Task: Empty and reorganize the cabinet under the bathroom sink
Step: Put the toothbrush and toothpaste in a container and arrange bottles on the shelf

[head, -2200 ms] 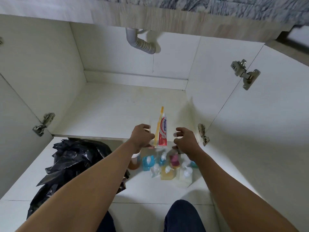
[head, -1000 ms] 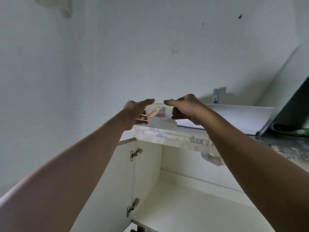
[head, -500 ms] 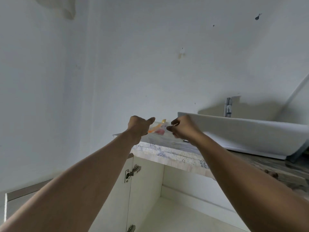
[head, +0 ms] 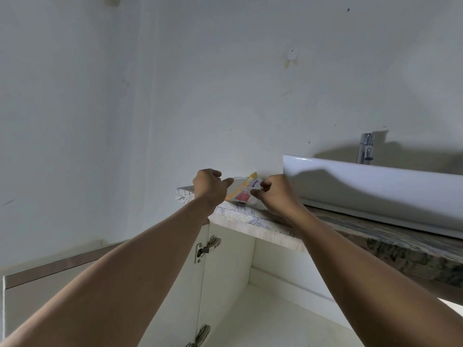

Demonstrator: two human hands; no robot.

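A clear plastic cup (head: 241, 194) with a red-and-white toothpaste tube and a yellow toothbrush in it rests on the left end of the marble countertop (head: 235, 216), leaning toward the wall. My left hand (head: 210, 187) grips its left side and my right hand (head: 273, 194) grips its right side. Below the counter, the open cabinet (head: 275, 319) shows a bare white floor and back wall.
A white basin (head: 375, 191) with a chrome tap (head: 365, 149) sits on the counter right of the cup. The open cabinet door (head: 172, 284) with two hinges hangs at lower left. A plain wall rises behind.
Both hands lifted the cup from the cabinet's front edge up to the countertop. Over the last half second they set it down on the counter's left end.
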